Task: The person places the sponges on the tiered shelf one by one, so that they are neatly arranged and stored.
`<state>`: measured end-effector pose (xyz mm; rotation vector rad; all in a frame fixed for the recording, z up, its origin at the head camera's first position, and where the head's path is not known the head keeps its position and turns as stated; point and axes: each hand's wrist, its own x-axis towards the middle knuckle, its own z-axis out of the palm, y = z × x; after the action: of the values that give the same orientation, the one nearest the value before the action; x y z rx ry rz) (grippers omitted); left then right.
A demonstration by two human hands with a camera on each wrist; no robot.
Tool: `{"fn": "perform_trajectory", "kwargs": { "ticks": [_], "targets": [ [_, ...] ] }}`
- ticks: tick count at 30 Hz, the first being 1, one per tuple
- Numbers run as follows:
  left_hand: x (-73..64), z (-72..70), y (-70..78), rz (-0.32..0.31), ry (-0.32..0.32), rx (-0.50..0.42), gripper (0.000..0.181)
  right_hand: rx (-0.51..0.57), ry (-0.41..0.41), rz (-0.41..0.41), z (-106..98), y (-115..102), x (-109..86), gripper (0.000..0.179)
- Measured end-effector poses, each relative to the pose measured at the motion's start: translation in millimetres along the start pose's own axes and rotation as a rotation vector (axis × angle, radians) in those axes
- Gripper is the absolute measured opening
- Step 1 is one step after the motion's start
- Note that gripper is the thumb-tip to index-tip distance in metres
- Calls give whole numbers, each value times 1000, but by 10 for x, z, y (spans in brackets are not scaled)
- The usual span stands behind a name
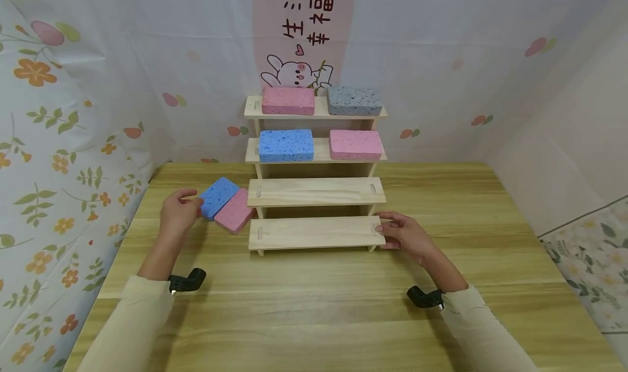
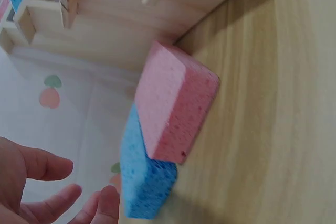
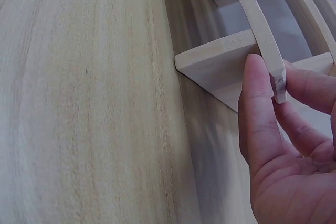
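A stepped wooden shelf (image 1: 316, 233) stands on the table. My right hand (image 1: 404, 234) pinches the right end of its lowest board (image 3: 270, 51) between thumb and fingers. To the left of the shelf lie a blue sponge (image 1: 218, 197) and a pink sponge (image 1: 235, 211), side by side and touching. My left hand (image 1: 180, 211) is at the left edge of the blue sponge, its thumb and fingers spread apart with nothing between them. In the left wrist view, the fingertips (image 2: 108, 200) come close to the blue sponge (image 2: 142, 182); whether they touch it I cannot tell.
On the top board sit a pink sponge (image 1: 288, 101) and a grey sponge (image 1: 354, 100). The board below bears a blue sponge (image 1: 286, 145) and a pink sponge (image 1: 355, 144). The two lower boards are bare. A printed cloth (image 1: 196, 61) hangs behind the wooden table (image 1: 314, 306).
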<state>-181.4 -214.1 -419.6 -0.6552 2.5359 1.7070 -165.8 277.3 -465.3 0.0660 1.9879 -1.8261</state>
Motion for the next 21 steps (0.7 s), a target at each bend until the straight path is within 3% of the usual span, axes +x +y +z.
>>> {"fn": "perform_trajectory", "kwargs": {
  "ticks": [9, 17, 21],
  "targets": [
    [77, -45, -197, -81, 3, 3, 55, -3, 0, 7, 4, 15, -6, 56],
    [152, 12, -269, -150, -48, -139, 64, 0, -1, 7, 11, 3, -13, 56],
    [184, 27, -293, -174, -65, -151, 66, 7, -3, 5, 11, -6, -15, 56]
  ]
}}
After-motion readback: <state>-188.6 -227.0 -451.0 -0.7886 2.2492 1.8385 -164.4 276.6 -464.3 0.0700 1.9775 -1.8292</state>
